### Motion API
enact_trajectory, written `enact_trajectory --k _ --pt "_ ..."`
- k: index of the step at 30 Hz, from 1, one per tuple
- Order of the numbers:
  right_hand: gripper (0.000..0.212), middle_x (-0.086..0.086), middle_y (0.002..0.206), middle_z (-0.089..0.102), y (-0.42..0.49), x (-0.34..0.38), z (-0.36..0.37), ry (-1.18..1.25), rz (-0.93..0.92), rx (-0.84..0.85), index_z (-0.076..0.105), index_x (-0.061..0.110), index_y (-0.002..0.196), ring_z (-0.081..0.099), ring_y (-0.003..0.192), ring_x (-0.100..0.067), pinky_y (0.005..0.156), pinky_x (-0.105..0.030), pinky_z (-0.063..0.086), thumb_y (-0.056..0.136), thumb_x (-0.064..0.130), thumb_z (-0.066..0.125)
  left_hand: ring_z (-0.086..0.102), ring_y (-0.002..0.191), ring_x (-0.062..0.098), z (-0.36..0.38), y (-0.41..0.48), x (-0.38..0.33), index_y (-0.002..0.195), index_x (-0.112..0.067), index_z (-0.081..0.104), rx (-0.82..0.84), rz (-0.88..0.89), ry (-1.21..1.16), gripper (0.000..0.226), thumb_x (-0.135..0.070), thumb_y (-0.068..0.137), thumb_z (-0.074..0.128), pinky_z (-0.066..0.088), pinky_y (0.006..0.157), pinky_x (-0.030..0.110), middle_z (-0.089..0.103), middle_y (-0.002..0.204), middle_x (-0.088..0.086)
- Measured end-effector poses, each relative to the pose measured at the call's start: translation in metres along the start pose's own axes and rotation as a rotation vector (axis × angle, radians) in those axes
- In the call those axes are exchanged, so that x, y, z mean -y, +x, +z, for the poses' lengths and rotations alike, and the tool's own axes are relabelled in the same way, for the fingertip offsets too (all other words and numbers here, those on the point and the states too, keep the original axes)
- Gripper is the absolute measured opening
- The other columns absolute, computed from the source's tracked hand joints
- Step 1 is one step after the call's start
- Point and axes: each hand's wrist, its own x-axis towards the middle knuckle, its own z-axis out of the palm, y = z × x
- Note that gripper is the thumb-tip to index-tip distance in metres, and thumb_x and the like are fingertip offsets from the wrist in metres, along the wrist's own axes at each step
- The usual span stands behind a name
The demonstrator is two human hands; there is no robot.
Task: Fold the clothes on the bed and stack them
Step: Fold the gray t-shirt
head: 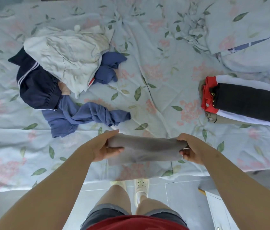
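I hold a small grey garment (145, 149) stretched between both hands above the near edge of the bed (155, 63). My left hand (105, 146) grips its left end and my right hand (192, 149) pinches its right end. At the left lies an unfolded heap: a white garment (66, 53), a dark navy one with white stripes (36, 87) and a twisted blue one (87, 116). On the right sits a stack of folded clothes (245, 102), black on top, with red and white beneath.
The floral sheet is wrinkled, and a bunched quilt or pillow (247, 35) fills the far right corner. My legs and light shoes (141, 188) stand on the tiled floor by the bed's edge. A white cabinet (220, 211) is at the lower right.
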Motion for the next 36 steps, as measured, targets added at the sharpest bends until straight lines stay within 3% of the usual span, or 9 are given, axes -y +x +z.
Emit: enact_trajectory --k 2,8,13,19,23,26,30,33,36 --pt "0.021 -0.005 0.069 0.039 0.0 -0.005 0.001 -0.05 0.003 -0.037 0.054 0.009 0.083 0.036 0.05 -0.014 0.035 -0.02 0.026 0.087 0.026 0.065 0.067 0.076 0.034 0.005 -0.001 0.006 0.106 -0.014 0.05 -0.048 -0.027 -0.036 0.036 -0.037 0.084 0.068 0.059 0.052 0.04 0.057 0.104 0.017" --pt "0.019 -0.004 0.06 0.034 0.004 -0.015 0.006 0.001 -0.056 -0.084 0.047 0.01 0.074 0.031 0.049 -0.011 0.033 -0.016 0.025 0.088 0.009 0.06 0.066 0.076 0.032 0.008 0.007 0.022 0.124 -0.012 0.047 -0.144 -0.026 -0.025 0.039 -0.023 0.09 0.063 0.059 0.057 0.042 0.056 0.111 0.019" --pt "0.035 -0.004 0.062 0.03 0.017 -0.014 0.012 0.029 -0.197 -0.096 0.032 0.013 0.066 0.029 0.053 -0.014 0.05 -0.025 0.028 0.082 -0.01 0.052 0.057 0.097 0.034 0.015 0.02 0.015 0.139 -0.013 0.036 -0.156 0.152 -0.059 0.047 -0.019 0.096 0.054 0.05 0.087 0.045 0.046 0.123 0.012" --pt "0.025 -0.005 0.086 0.056 0.023 -0.007 0.016 0.216 -0.41 -0.176 0.046 0.016 0.088 0.051 0.075 -0.016 0.071 -0.026 0.042 0.082 -0.007 0.053 0.057 0.106 0.025 0.01 0.024 0.004 0.116 -0.01 0.051 0.004 0.41 -0.245 0.023 -0.003 0.094 0.05 0.04 0.106 0.04 0.061 0.108 0.008" --pt "0.037 -0.006 0.113 0.056 0.038 -0.021 0.019 0.086 -0.283 -0.104 0.046 0.017 0.12 0.053 0.097 -0.02 0.084 -0.033 0.037 0.086 0.004 0.056 0.055 0.104 0.019 -0.006 0.043 0.026 0.112 -0.013 0.05 -0.091 0.324 -0.007 0.022 -0.009 0.092 0.054 0.038 0.104 0.039 0.059 0.111 0.004" --pt "0.058 -0.006 0.132 0.043 0.045 -0.047 0.021 -0.118 -0.004 -0.06 0.034 0.02 0.14 0.043 0.118 -0.026 0.095 -0.038 0.034 0.089 0.018 0.061 0.043 0.102 0.022 -0.018 0.055 0.054 0.116 -0.017 0.045 -0.177 0.03 0.377 0.031 -0.023 0.09 0.061 0.035 0.091 0.038 0.048 0.099 -0.001" --pt "0.024 -0.014 0.134 0.047 0.051 -0.066 0.021 -0.113 0.118 -0.099 0.047 0.018 0.112 0.043 0.103 -0.023 0.086 -0.035 0.036 0.091 0.014 0.056 0.043 0.102 0.023 -0.023 0.068 0.069 0.13 -0.014 0.044 -0.212 -0.068 0.333 0.046 -0.022 0.089 0.063 0.036 0.089 0.039 0.045 0.106 0.004" --pt "0.025 -0.015 0.133 0.049 0.064 -0.062 0.024 -0.132 0.1 -0.125 0.051 0.014 0.117 0.048 0.11 -0.028 0.087 -0.038 0.041 0.092 0.013 0.053 0.044 0.1 0.022 -0.017 0.079 0.062 0.133 -0.016 0.043 -0.244 0.007 0.314 0.047 -0.02 0.09 0.061 0.036 0.086 0.035 0.047 0.111 0.004" --pt "0.023 -0.022 0.131 0.05 0.08 -0.053 0.032 -0.157 0.09 -0.136 0.053 0.008 0.116 0.052 0.112 -0.033 0.1 -0.045 0.041 0.093 0.011 0.052 0.047 0.082 0.018 -0.01 0.092 0.053 0.128 -0.015 0.047 -0.286 0.047 0.361 0.04 -0.02 0.091 0.059 0.038 0.071 0.03 0.05 0.095 0.003"
